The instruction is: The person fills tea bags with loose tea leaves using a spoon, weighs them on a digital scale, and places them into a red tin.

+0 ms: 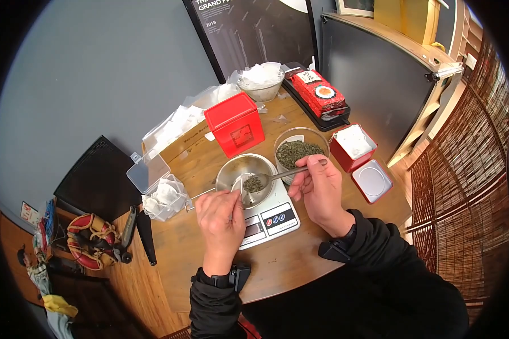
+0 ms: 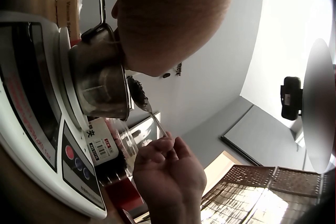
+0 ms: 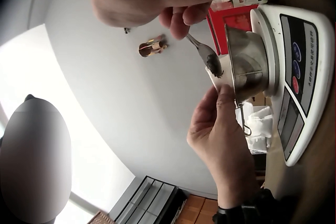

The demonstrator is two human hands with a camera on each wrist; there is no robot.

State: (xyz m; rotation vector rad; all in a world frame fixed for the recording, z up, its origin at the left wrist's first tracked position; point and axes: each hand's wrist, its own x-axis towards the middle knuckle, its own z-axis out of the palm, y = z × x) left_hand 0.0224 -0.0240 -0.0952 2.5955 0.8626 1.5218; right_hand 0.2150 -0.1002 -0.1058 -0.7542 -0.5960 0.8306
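My right hand (image 1: 324,189) pinches the handle of a metal spoon (image 1: 294,171). Dark dried leaves (image 1: 253,183) fill the spoon's bowl, over a steel pot (image 1: 225,168) with a wire-like handle. In my left hand (image 1: 220,217), thumb and fingers pinch a small white bag (image 3: 214,78) at the pot's rim; the spoon tip is right at the bag's mouth in the right wrist view. Under the pot is a white digital scale (image 1: 277,217). Beside it, a clear bowl (image 1: 277,148) of the same leaves stands close behind my right hand.
A red tin (image 1: 232,121) stands behind the pot. On the right are an open red tin (image 1: 350,158) with white contents and its lid (image 1: 372,179). A clear box (image 1: 167,198) of white bags sits left; a bowl (image 1: 260,93) of white bags and a red package (image 1: 319,93) are behind.
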